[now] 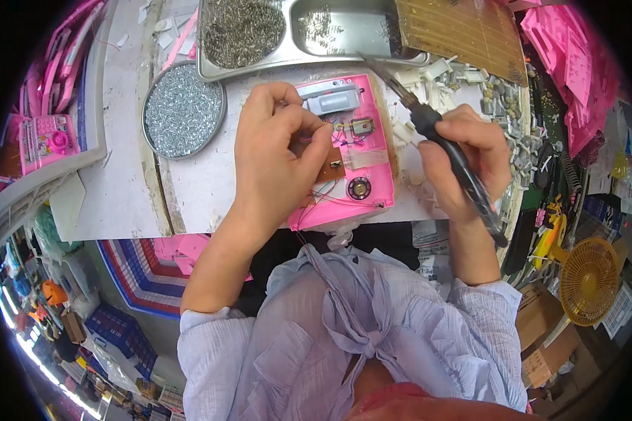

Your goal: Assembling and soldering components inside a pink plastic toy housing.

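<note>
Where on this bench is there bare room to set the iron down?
Bare white surface lies below the round dish of screws, beside the left hand. Right of the pink casing, around the right hand gripping the soldering iron, white plastic parts crowd it.

Cluttered workbench (130,189) is sitting in bright light, a yellow fan (588,281) and cardboard boxes (541,330) crowding the floor.

I see a pink plastic toy shell (361,151) lying open, flat on the white work surface: brown circuit board (330,165) inside, small round speaker (359,188), thin red wires trailing off its lower edge. Black-handled soldering iron (456,165) angled (tip up-left) just beside its top right corner.
</note>
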Demonstrator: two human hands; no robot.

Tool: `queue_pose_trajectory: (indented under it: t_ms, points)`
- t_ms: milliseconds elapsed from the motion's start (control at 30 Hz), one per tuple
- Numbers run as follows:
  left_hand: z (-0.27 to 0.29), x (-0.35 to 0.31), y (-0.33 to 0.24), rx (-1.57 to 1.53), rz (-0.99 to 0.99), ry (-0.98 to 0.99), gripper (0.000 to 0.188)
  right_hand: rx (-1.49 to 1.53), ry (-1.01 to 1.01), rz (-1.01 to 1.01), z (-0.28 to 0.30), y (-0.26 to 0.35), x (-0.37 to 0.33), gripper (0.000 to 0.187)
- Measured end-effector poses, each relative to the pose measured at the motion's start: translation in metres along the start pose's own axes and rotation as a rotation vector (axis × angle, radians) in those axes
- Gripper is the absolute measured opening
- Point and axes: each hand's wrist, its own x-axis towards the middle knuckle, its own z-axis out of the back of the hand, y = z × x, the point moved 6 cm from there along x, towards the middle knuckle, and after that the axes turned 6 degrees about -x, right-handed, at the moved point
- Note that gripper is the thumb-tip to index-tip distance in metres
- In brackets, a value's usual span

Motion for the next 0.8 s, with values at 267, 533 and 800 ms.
queue_pose_trajectory:
  t_ms: [267, 533, 800]
  points:
    - [-0.003, 0.001, 0.002, 0.046, 0.057, 0.01, 0.014, -0.054, 0.255, 0.064, -0.004, 0.012, -0.011, 0.033]
    - [0.0, -0.002, 0.005, 0.041, 0.009, -0.019, 0.013, -0.078, 0.255, 0.134, -0.012, 0.014, -0.011, 0.038]
    - [0.001, -0.002, 0.004, 0.014, 0.018, -0.024, 0.012, -0.099, 0.263, 0.131, -0.016, 0.015, -0.011, 0.038]
